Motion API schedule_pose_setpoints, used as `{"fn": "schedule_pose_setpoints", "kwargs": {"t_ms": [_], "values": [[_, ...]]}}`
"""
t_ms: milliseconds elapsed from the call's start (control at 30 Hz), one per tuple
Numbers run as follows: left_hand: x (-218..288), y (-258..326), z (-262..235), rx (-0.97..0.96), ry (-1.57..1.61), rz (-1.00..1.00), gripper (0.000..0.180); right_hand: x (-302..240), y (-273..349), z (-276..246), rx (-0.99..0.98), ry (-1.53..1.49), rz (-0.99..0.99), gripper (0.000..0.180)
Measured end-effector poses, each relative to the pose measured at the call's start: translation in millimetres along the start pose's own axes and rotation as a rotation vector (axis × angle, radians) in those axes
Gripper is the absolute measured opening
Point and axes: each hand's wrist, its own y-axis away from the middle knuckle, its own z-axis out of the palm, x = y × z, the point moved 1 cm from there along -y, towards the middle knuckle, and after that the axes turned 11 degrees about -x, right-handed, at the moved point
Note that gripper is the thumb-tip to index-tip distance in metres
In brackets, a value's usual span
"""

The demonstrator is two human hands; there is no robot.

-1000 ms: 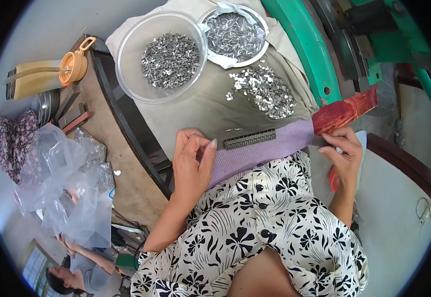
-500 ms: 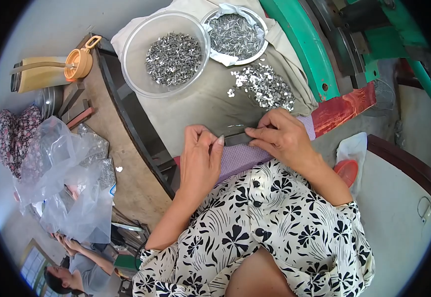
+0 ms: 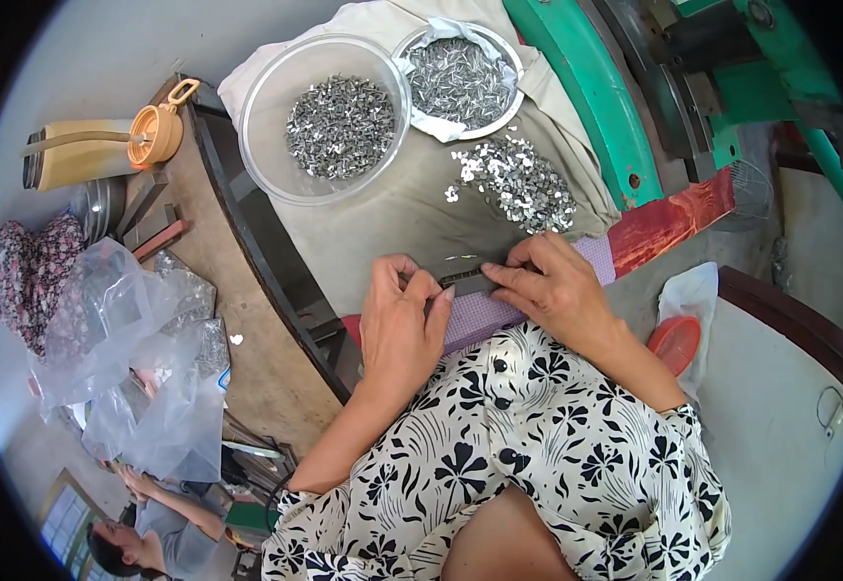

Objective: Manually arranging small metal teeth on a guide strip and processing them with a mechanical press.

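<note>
grey floor, worn workbench [image 3: 247,320] with dark edge, green machine frame [image 3: 586,87], bright daylight

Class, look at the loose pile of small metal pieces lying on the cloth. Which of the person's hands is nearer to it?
Right. The right hand lies just below the loose pile, almost under it; the left hand sits farther off, down and to the left.

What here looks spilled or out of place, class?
A loose heap of small metal pieces lies on the cloth, outside the clear bowl and the lined bowl that hold the rest.
</note>
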Motion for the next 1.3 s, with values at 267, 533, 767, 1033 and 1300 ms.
{"fn": "schedule_pose_setpoints", "kwargs": {"t_ms": [267,533,767,1033,1300], "values": [[-4.4,1.3,1.3,0.009,0.039,-0.011,0.016,19.6,30.4,3.6,0.153,-0.052,0.211,0.035],[-12.7,11.2,4.9,-0.007,-0.073,0.162,0.031,34.6,43.4,6.2,0.219,-0.025,-0.076,0.027],[-15.3,6.4,2.9,0.094,-0.219,0.350,0.032,28.1,38.5,-3.6,0.190,0.069,-0.096,0.032],[17.0,-35.9,-19.6,0.059,-0.341,0.558,0.031,32.8,43.0,-27.1,0.285,0.103,-0.016,0.026],[157.0,-156.9,-22.8,-0.013,-0.282,1.054,0.023,55.1,70.7,-123.9,0.702,0.292,0.277,0.027]]}}
